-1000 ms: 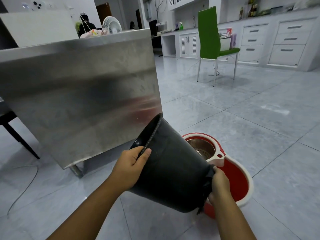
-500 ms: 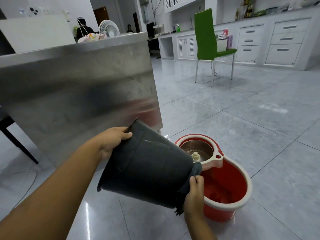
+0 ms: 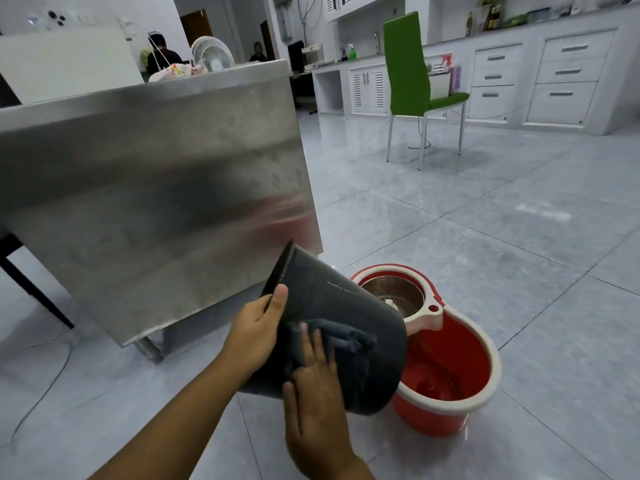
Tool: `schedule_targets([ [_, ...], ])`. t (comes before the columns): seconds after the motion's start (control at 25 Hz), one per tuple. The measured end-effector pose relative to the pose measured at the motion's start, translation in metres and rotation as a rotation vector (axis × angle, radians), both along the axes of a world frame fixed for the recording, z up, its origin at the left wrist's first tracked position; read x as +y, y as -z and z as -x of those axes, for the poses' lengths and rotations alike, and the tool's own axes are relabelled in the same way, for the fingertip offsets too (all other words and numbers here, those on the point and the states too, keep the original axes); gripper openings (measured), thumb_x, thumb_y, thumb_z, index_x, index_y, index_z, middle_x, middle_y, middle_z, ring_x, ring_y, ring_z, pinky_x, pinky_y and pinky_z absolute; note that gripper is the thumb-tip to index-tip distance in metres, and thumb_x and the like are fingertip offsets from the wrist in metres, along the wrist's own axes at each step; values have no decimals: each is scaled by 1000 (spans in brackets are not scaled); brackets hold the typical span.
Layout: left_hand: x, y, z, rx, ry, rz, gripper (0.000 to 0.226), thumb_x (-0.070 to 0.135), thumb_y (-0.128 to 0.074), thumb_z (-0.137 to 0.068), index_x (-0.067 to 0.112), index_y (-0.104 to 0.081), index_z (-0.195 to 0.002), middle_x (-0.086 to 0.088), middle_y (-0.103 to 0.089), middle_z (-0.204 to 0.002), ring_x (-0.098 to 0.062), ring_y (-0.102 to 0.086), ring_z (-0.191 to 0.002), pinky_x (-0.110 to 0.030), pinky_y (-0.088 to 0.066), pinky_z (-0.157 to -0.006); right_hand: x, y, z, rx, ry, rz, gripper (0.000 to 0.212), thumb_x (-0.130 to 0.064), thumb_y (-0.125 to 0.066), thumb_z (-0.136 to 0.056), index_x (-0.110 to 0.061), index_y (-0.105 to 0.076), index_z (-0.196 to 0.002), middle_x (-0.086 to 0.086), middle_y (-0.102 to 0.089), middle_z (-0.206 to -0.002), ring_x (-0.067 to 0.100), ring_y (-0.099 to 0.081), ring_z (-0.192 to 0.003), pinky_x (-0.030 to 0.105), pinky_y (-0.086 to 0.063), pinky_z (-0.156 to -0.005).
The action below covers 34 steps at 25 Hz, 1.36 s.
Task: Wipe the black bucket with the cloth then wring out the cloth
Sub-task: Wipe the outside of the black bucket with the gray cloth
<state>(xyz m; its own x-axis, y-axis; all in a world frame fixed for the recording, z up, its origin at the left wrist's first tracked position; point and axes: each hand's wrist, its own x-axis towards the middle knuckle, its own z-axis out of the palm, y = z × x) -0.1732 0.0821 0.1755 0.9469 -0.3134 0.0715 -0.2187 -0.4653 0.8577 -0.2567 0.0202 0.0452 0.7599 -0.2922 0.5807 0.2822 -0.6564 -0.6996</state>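
The black bucket (image 3: 346,306) is held tilted on its side in the air, mouth facing left toward the steel table. My left hand (image 3: 256,330) grips its rim, thumb on the outer wall. My right hand (image 3: 315,386) presses a dark grey cloth (image 3: 343,341) flat against the bucket's outer wall, fingers spread over it. The cloth is bunched and nearly the same colour as the bucket.
A red mop bucket (image 3: 485,368) with a steel spinner basket (image 3: 394,292) stands on the tiled floor just right of the black bucket. A steel table (image 3: 149,188) rises at left. A green chair (image 3: 412,81) and white cabinets (image 3: 540,77) stand farther back. A cable (image 3: 45,386) lies on the floor.
My right hand has slid the cloth from the bucket's bottom edge up onto its side wall. My left hand has shifted along the rim, and the bucket has turned slightly.
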Motion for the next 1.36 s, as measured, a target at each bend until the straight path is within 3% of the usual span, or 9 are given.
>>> schedule_targets([
  [0.16,8,1,2,-2,55,82,56,55,-43,-89,5,-66,-79,-13,-68,-74,-19,-62,-72,-41,-52,-73,-20,-45,-16,-12,21,60,27,-28,-35,-102,-19,-58,-114,-11,-16,-163,5,-5,-151,34,-3,-124],
  [0.44,21,4,-14,-156,-97,65,49,38,-42,-100,-4,-64,-91,-24,-68,-91,-12,-59,-73,-25,-47,-68,-71,0,-12,67,251,-446,17,-28,-38,-100,-42,-46,-96,-15,-27,-156,6,-27,-144,47,-27,-118],
  [0.68,17,16,-9,-120,92,-2,39,36,-46,-98,14,-60,-69,3,-62,-60,-5,-58,-58,-29,-47,-62,-4,-33,-11,-26,37,-141,26,-20,-42,-101,-32,-43,-125,-32,1,-160,4,-1,-151,27,-2,-123],
  [0.76,16,19,-2,-211,212,-96,36,34,-48,-99,17,-63,-71,3,-64,-62,-7,-61,-60,-20,-46,-58,-24,-62,-22,-64,21,-144,29,-20,-40,-102,-35,-38,-126,-32,-16,-157,2,-15,-149,22,-9,-121],
  [0.84,16,21,3,-300,264,-129,40,41,-46,-98,17,-62,-70,6,-62,-59,-7,-60,-58,-15,-43,-54,-65,-72,-28,8,91,-278,11,-21,-41,-102,-22,-50,-108,-8,-57,-127,14,-50,-126,23,-36,-103],
  [0.96,19,19,3,-320,181,-77,47,50,-42,-92,14,-63,-71,2,-63,-59,-10,-62,-61,-20,-48,-55,-117,-50,-14,283,328,-524,18,-26,-37,-103,-20,-49,-91,1,-60,-79,26,-62,-85,26,-41,-69],
  [1.08,14,15,1,-288,84,-21,45,45,-45,-93,10,-63,-70,-4,-64,-63,-9,-63,-65,-26,-49,-59,-89,-18,5,143,447,-530,13,-27,-38,-100,-26,-48,-92,2,-65,-112,24,-60,-110,44,-47,-98],
  [1.16,7,12,2,-215,31,13,42,35,-46,-98,13,-56,-64,0,-56,-59,-1,-59,-58,-24,-42,-58,-43,-7,7,56,318,-379,12,-23,-42,-97,-30,-51,-100,-9,-41,-151,14,-29,-146,36,-20,-121],
  [1.36,4,17,4,-137,90,38,40,32,-48,-99,6,-62,-73,-3,-61,-63,-6,-57,-59,-30,-48,-60,-20,-33,-10,-34,79,67,19,-21,-41,-101,-17,-58,-110,-3,-19,-163,12,-4,-153,33,-1,-123],
])
